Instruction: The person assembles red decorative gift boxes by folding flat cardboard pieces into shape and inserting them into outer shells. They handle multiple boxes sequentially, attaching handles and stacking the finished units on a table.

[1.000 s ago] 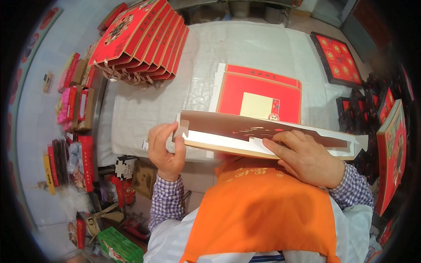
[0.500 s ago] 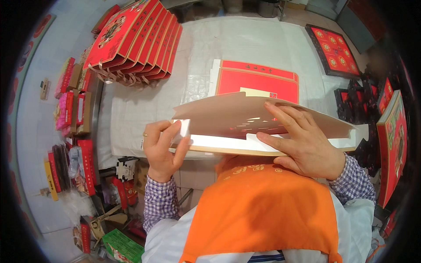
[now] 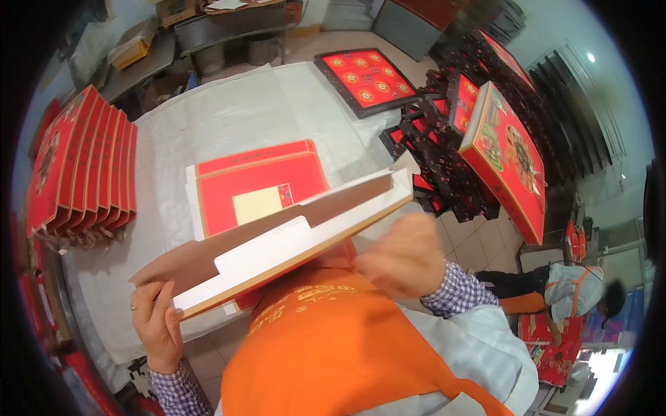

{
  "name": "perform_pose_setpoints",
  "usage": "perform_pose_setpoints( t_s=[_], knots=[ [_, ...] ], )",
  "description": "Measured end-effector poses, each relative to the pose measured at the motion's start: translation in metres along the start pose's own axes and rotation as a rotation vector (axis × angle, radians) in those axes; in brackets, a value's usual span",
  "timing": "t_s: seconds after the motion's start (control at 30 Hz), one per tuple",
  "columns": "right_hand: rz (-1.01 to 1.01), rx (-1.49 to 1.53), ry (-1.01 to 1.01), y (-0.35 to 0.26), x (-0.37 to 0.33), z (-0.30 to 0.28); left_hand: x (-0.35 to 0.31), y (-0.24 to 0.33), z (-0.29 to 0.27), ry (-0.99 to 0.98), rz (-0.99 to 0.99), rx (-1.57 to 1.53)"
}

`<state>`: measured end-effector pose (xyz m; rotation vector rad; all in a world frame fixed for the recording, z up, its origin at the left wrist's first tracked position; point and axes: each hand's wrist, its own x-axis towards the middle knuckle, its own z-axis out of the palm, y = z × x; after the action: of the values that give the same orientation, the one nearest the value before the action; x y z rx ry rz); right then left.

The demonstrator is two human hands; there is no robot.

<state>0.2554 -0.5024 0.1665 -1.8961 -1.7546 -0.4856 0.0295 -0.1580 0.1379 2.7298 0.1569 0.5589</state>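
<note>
A folded cardboard box blank, white and brown inside with a notched flap, tilts up to the right above the table's near edge. My left hand grips its lower left corner, thumb on the underside. My right hand is blurred just below the blank's right half; whether it touches the blank or how its fingers are set is unclear. Beneath the blank, a flat stack of red box pieces with a pale yellow label lies on the white-covered table. My orange apron fills the lower view.
A row of upright red boxes stands at the table's left. A red patterned tray in a black frame lies at the far right corner. Black trays and a large red box crowd the right. Another person crouches lower right.
The view has swung right. The blank has tipped, its right end higher. My right hand has slid off its top face to below its edge; my left hand still grips the left end.
</note>
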Motion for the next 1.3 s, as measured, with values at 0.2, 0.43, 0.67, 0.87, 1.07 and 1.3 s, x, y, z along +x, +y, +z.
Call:
perform_pose_setpoints(
  t_s=[0.2,0.43,0.67,0.87,1.07,1.3],
  knots=[
    [0.944,0.299,0.688,0.039,-0.04,0.016,0.006,-0.002,0.002,-0.02,0.037,0.001],
    [1.152,0.615,0.318,0.063,-0.023,0.024,-0.003,0.001,-0.002,-0.041,0.029,0.018],
    [0.886,0.268,0.583,0.056,-0.032,0.044,0.0,0.016,-0.003,-0.024,-0.128,-0.117],
    [0.61,0.183,0.537,0.051,-0.048,0.041,0.003,0.012,-0.006,-0.064,-0.132,-0.105],
    [0.602,0.336,0.674,0.05,-0.061,0.046,0.011,0.009,-0.003,-0.053,-0.091,-0.1],
    [0.524,0.248,0.509,0.05,-0.07,0.037,0.02,0.006,-0.003,-0.074,-0.122,-0.097]
  ],
)
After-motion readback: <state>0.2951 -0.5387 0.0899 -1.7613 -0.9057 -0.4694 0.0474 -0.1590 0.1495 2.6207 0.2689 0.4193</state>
